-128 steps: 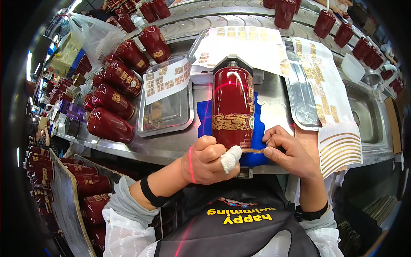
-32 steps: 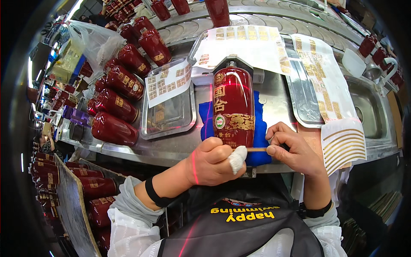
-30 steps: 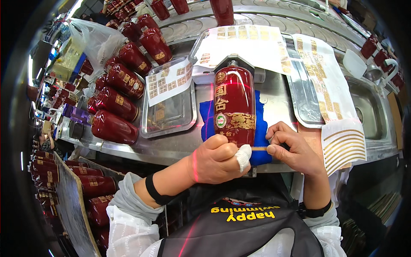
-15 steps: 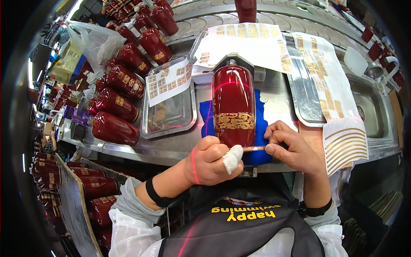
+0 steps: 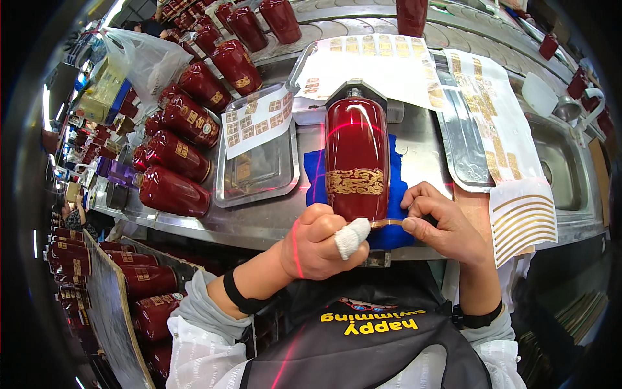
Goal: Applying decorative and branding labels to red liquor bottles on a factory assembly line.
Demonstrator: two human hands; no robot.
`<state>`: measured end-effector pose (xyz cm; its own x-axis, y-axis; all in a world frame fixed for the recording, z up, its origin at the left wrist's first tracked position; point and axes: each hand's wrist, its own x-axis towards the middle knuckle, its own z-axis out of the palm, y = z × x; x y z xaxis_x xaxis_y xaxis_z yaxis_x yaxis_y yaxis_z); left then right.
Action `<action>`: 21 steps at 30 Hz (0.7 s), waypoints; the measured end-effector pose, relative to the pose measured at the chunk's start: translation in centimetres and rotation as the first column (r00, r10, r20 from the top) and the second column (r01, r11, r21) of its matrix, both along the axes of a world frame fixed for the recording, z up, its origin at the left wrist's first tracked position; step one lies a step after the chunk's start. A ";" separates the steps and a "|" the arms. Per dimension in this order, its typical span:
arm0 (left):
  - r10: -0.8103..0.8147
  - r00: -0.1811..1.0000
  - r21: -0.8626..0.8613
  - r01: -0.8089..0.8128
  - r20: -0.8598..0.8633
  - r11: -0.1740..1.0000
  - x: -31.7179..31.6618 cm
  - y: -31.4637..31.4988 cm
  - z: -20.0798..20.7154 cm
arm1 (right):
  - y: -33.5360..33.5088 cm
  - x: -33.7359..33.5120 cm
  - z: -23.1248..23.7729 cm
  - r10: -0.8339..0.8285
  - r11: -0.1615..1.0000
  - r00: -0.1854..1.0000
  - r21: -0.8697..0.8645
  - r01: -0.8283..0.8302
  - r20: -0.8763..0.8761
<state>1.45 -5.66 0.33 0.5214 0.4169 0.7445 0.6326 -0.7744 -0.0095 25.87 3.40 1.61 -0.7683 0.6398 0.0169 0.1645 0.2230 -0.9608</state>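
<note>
A glossy dark red bottle (image 5: 356,139) with a gold patterned band lies on a blue cloth (image 5: 315,175), its neck away from me at a dark holder (image 5: 370,89). My left hand (image 5: 319,241) is closed at the bottle's near left end. White wrapping (image 5: 352,238) covers its thumb, which presses at the base rim. A thin gold strip (image 5: 391,222) runs from there to the right. My right hand (image 5: 444,223) pinches the strip's free end between thumb and forefinger, off the bottle. Whatever lies inside the left fist is hidden.
Several red bottles (image 5: 175,192) lie at left beside a metal tray (image 5: 259,185) with a decal sheet (image 5: 257,123). Decal sheets (image 5: 369,68) lie behind the holder. At right are a sheet of curved gold strips (image 5: 523,220) and a sink (image 5: 564,175). A conveyor (image 5: 337,19) crosses the back.
The gold strip, nearly straight before, now bows slightly between my hands. Both hands stay almost in place. Bottles on the back conveyor have moved to the right.
</note>
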 end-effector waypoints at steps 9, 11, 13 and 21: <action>-0.006 0.997 -0.150 0.017 0.075 0.989 -0.3 -0.2 0.2 | -0.2 -0.3 0.1 -0.014 0.999 0.998 0.035 0.016 -0.066; -0.006 0.993 -0.155 0.024 0.116 0.988 -0.5 -0.7 -0.4 | -0.3 -0.4 -0.1 -0.022 0.998 0.998 0.060 0.025 -0.054; -0.007 0.998 -0.098 0.013 0.061 0.995 -0.3 -0.4 0.0 | -0.1 -0.5 -0.2 -0.016 0.996 0.999 0.089 0.019 -0.037; -0.026 0.992 0.016 0.028 -0.121 0.999 0.5 0.8 1.3 | -0.2 -0.6 -0.1 -0.031 0.998 0.999 0.047 0.032 -0.011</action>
